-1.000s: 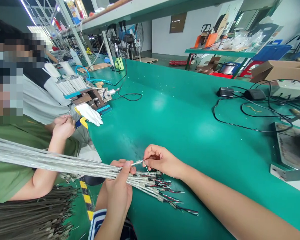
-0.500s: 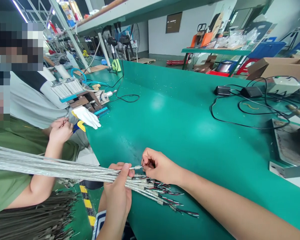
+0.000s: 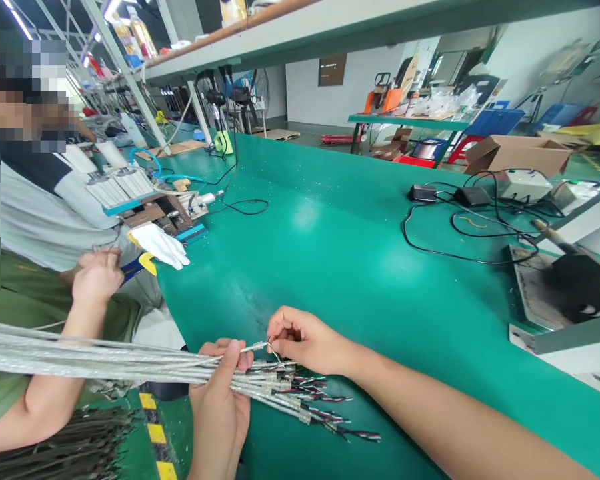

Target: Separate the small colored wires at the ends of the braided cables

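Silvery cables (image 3: 105, 360) run in a bundle through the left hand (image 3: 219, 400), its fingers closed around them, their coloured wire ends (image 3: 325, 418) fanned over the green tabletop (image 3: 330, 273). The right hand (image 3: 307, 343) has its fingers pinching thin wires (image 3: 275, 353) at one cable's tip. Beyond, a white glove (image 3: 161, 245) lies by a machine (image 3: 153, 212) at left; farther off, black adapters (image 3: 423, 193) sit among cords, then a cardboard box (image 3: 520, 158).

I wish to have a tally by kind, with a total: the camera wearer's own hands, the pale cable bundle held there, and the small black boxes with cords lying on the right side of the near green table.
Hands: 2 (left hand, right hand)
Pale cable bundle: 1
Small black boxes: 2
Total: 5
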